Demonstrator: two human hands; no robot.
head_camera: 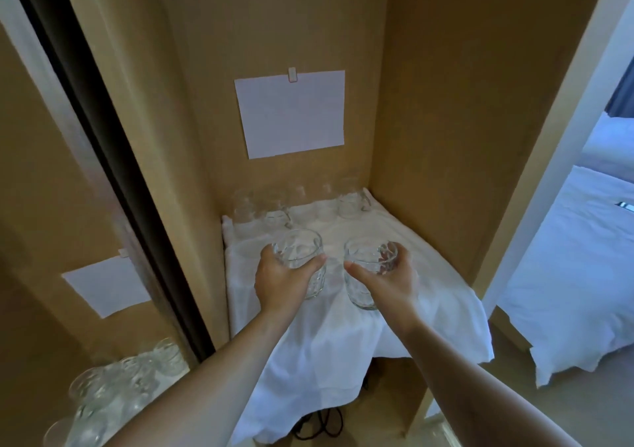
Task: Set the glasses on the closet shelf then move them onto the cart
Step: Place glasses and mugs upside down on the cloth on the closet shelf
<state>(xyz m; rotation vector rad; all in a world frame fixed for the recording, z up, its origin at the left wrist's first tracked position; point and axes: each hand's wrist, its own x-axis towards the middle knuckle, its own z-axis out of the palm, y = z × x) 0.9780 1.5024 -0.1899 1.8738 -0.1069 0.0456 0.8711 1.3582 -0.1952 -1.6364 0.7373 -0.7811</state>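
Head view shows, at centre frame, the left hand and right hand each curling fingers round a clear glass over the cloth-covered closet shelf, apparently gripped upright for steady placing.
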